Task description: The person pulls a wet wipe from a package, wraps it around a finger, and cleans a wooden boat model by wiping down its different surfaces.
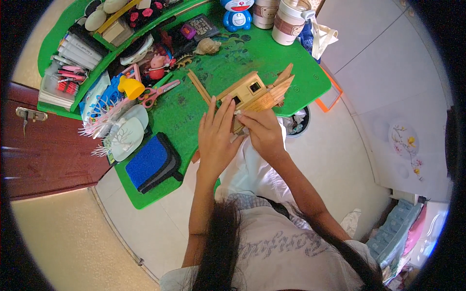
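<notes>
Green desk (296,70), wooden model (246,94) just ahead of and touching outstretched left hand (216,138), near edge pinched in right hand (264,133)

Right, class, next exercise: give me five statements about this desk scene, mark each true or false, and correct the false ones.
1. The left hand and right hand are both at the wooden model. True.
2. The desk is red. False: the desk is green.
3. A blue-and-black pad lies left of both hands. True.
4. The scissors have yellow handles. False: the scissors have pink handles.
5. The blue figure stands on the floor. False: the blue figure stands on the desk.
</notes>
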Action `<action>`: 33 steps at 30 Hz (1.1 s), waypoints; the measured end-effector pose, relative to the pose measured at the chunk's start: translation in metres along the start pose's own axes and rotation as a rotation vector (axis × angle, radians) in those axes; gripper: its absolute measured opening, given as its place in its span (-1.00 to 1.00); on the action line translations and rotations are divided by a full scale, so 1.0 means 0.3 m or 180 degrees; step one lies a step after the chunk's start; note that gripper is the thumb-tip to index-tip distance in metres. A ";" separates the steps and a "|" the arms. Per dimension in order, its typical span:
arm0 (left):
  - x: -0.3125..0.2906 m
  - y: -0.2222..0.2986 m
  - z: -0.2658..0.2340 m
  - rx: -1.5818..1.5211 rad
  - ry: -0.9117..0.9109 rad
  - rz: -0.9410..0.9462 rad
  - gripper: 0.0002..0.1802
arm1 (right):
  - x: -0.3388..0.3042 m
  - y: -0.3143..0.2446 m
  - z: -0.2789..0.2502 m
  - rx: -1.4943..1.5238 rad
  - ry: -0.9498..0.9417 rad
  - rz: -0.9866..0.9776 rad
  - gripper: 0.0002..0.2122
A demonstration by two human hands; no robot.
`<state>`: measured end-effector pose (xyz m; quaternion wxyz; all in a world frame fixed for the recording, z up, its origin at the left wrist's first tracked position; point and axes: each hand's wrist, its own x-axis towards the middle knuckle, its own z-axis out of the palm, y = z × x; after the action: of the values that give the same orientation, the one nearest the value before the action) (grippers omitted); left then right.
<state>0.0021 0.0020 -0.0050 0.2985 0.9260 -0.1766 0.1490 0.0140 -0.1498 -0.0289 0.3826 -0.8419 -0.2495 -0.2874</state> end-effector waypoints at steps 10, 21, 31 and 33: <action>-0.002 -0.002 -0.006 0.0016 -0.0067 -0.0030 -0.07 | 0.037 0.104 -0.062 -0.0382 0.0445 0.0078 -0.76; -0.001 0.007 -0.006 -0.0015 -0.0046 -0.0059 -0.06 | 0.034 0.071 -0.038 -0.0278 0.0553 0.0217 -0.76; 0.002 0.009 0.000 0.0059 0.0068 0.0004 0.00 | 0.009 -0.018 0.011 0.0075 0.0054 0.0025 -0.79; 0.001 0.006 0.003 0.0044 0.0107 0.0035 -0.01 | 0.004 -0.015 0.015 0.0158 -0.0043 -0.0007 -0.78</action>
<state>0.0016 0.0002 -0.0047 0.2942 0.9245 -0.1756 0.1674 0.0133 -0.1433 -0.0282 0.4013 -0.8338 -0.2601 -0.2759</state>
